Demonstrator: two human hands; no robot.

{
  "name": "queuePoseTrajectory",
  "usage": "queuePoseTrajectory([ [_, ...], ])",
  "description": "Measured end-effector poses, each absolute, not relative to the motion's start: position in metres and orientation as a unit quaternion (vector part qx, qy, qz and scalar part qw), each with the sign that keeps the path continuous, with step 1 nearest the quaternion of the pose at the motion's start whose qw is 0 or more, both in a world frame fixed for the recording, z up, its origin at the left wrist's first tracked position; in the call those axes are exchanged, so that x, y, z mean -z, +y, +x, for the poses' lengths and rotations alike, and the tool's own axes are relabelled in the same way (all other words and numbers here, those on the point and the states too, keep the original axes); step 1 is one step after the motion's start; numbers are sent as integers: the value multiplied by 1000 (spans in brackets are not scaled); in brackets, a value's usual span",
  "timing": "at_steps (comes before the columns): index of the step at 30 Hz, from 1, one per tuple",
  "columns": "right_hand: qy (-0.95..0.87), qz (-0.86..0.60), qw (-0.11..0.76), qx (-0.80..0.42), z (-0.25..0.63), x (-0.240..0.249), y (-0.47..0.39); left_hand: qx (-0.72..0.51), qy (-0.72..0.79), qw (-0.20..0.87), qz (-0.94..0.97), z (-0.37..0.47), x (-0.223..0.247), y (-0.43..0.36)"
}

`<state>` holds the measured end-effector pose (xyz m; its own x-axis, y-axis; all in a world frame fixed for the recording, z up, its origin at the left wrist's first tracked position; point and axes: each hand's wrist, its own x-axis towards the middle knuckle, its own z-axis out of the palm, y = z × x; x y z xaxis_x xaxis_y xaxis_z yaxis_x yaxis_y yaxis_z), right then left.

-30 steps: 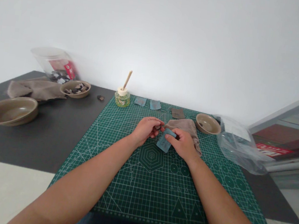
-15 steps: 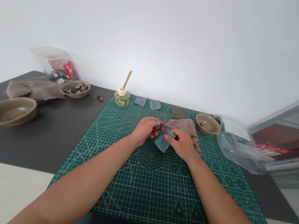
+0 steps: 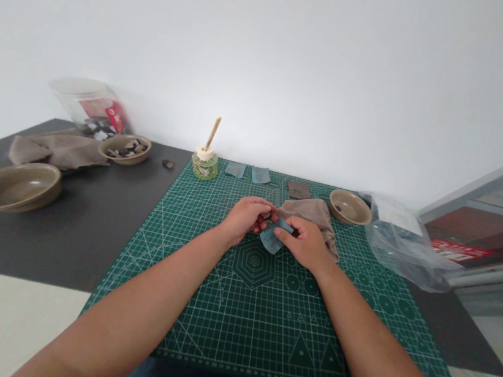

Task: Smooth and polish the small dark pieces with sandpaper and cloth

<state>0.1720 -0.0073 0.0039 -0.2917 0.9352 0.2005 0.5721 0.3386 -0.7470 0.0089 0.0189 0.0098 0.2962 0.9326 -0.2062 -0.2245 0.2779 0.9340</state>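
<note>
My right hand is closed on a small blue printed sheet that looks like sandpaper, thumb lying across its face. Beside it, my left hand pinches a small dark piece, mostly covered by the fingers; its kind cannot be made out. The hands almost meet, with the sheet's upper left edge at the left fingertips. Just behind and under the right hand lies a brown cloth on the green cutting mat.
Two more blue squares and a brown square lie along the mat's back, near a reed bottle. Right: a small bowl and plastic bag. Left: a bowl of dark and tan pieces, a larger bowl, a cloth.
The blue sheet has shifted and tilted slightly against the left fingertips. Both hands otherwise stay in nearly the same place.
</note>
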Motion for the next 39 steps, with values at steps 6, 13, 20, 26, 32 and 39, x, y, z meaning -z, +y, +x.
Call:
queuePoseTrajectory([
  [6,-757,-497,314,-287,171,-5,-8,-419,413,684,430,9,-9,19],
  [13,-765,-494,305,-278,170,-5,-7,-415,420,685,427,9,-11,18],
  [20,-779,-486,301,-258,170,-2,-6,-412,415,684,436,9,-10,19],
  [26,-779,-487,298,-257,171,1,-6,-408,415,684,439,10,-9,19],
  [32,-777,-488,295,-266,170,2,-6,-398,411,697,432,10,-12,17],
  [39,-761,-487,327,-279,171,4,-4,-388,388,722,421,10,-19,13],
])
